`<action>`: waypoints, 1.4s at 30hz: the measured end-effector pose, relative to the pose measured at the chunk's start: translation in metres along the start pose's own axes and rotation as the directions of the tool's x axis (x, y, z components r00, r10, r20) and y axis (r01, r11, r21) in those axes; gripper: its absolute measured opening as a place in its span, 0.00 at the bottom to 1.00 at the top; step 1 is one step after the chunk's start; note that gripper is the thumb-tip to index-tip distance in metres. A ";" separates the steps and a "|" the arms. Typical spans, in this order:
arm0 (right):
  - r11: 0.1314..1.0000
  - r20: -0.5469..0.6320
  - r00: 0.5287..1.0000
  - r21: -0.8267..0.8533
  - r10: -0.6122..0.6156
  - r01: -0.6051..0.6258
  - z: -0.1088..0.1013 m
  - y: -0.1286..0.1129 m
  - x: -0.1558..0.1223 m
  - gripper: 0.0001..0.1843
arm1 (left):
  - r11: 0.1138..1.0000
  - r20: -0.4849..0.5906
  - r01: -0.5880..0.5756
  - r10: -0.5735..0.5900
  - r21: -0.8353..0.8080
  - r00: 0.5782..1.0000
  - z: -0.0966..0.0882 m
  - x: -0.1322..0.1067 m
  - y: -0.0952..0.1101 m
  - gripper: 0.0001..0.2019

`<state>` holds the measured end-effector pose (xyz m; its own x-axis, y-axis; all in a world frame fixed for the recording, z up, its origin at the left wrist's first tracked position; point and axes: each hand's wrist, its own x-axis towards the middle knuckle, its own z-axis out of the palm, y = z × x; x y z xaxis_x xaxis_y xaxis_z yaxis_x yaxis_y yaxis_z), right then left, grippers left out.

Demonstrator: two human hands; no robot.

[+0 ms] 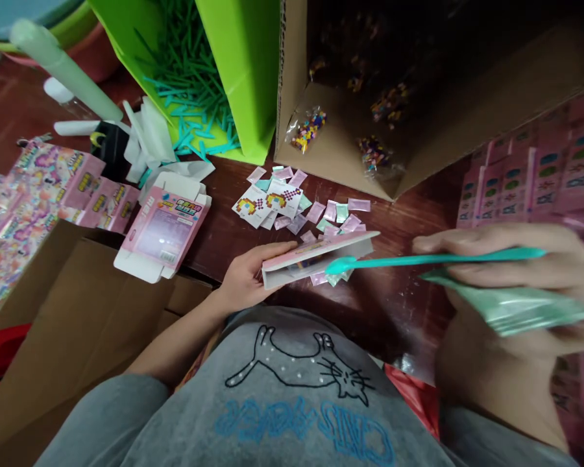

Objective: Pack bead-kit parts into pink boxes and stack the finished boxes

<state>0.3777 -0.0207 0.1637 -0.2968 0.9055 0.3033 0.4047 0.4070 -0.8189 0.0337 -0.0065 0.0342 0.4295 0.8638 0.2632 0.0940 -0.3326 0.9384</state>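
My left hand (246, 275) grips a flat pink box (316, 257) by its end, held level over the dark wooden table (389, 305). My right hand (506, 272) is closed on a long teal plastic tool (433, 259) whose tip points at the box's open side. The same hand also pinches a green plastic packet (506, 305). Behind the box lie several small pastel packets (335, 214) and pixel-pattern cards (267, 202).
An open cardboard box (350, 155) with bead bags stands at the back. A green bag (243, 78) full of teal tools is left of it. An opened pink box (163, 230), printed flat cartons (34, 201) and a brown carton (78, 311) lie left. Pink boxes (530, 175) are stacked right.
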 end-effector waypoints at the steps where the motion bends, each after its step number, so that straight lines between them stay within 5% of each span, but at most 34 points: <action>1: 0.999 -0.031 0.999 0.031 -0.017 0.018 0.014 -0.004 0.007 0.20 | 1.000 0.015 -0.009 0.009 -0.013 1.000 0.000 0.001 0.001 0.35; 3: 0.993 -0.025 0.997 0.087 -0.080 0.081 0.040 -0.008 0.019 0.21 | 0.999 0.034 -0.004 0.006 -0.035 0.999 0.002 0.002 0.004 0.35; 7: 0.965 0.221 0.942 -0.004 -0.254 0.261 0.067 -0.001 0.033 0.22 | 0.998 -0.003 0.066 -0.066 -0.015 0.998 0.006 0.002 0.002 0.36; 9: 0.954 0.268 0.935 -0.124 -0.233 0.273 0.066 0.004 0.037 0.19 | 0.993 -0.016 0.114 -0.114 -0.012 0.993 0.008 0.002 -0.002 0.37; 14: 0.909 0.112 0.985 -0.385 -0.127 0.161 0.062 0.003 0.042 0.19 | 0.975 -0.008 0.199 -0.201 -0.099 0.980 0.012 0.000 -0.008 0.41; 18: 0.866 0.195 0.976 -0.466 -0.099 0.181 0.068 0.000 0.044 0.13 | 0.963 0.007 0.213 -0.215 -0.165 0.977 0.014 0.001 -0.009 0.40; 23: 0.897 0.047 0.989 -0.417 -0.141 0.147 0.073 -0.010 0.045 0.17 | 0.967 0.040 0.219 -0.215 -0.131 0.976 0.018 0.008 -0.006 0.39; 27: 0.959 0.149 0.986 -0.263 -0.068 0.106 0.076 -0.020 0.047 0.10 | 0.988 0.046 0.138 -0.134 -0.077 0.990 0.021 0.013 -0.001 0.38; 32: 0.990 -0.146 0.981 -0.040 0.125 -0.132 0.061 -0.019 0.036 0.12 | 0.996 -0.004 0.023 -0.023 -0.089 1.000 0.012 0.014 0.001 0.38; 35: 0.968 0.003 1.000 -0.251 -0.008 0.008 0.049 -0.016 0.033 0.08 | 0.995 0.012 -0.022 0.024 -0.097 1.000 0.009 0.013 -0.001 0.39; 38: 0.852 0.150 0.977 -0.481 -0.153 0.207 0.042 -0.011 0.033 0.05 | 0.996 0.042 0.042 -0.038 -0.083 0.998 0.011 0.011 -0.004 0.38; 42: 0.837 0.151 0.984 -0.522 -0.095 0.161 0.040 0.001 0.027 0.13 | 0.983 0.026 0.123 -0.120 -0.133 0.992 0.014 0.005 -0.007 0.38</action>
<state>0.3352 -0.0011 0.1517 -0.4613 0.8340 0.3027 0.7428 0.5496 -0.3823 0.0477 -0.0048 0.0260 0.4380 0.8876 0.1426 0.0255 -0.1709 0.9850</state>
